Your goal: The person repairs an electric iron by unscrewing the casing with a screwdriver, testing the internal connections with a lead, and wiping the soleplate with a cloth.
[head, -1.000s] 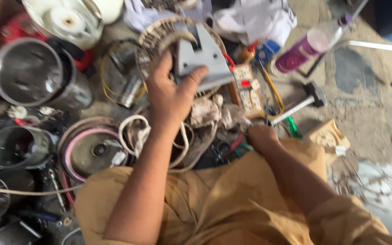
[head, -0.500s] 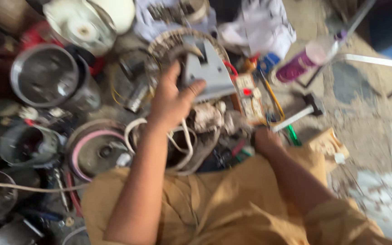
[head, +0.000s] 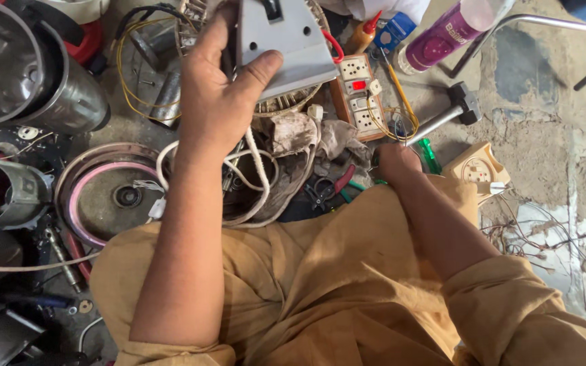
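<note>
My left hand [head: 218, 95] grips the grey wedge-shaped housing [head: 286, 41] by its edge, while my right hand [head: 395, 163] closes around a green-handled screwdriver [head: 431, 156].

Grey casing [head: 286, 41], purple bottle [head: 442, 41] (pink cap), green screwdriver [head: 431, 156]

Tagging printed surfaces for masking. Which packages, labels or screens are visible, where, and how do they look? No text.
Clear plastic bottle with a purple printed label: top right, lying tilted on the floor, label wrapped round its body.
Small blue carton: top centre, left of the bottle, boxy, blue with pale print.
Orange squeeze bottle with red nozzle: beside the carton; no label shows.
No screens in view.
</note>
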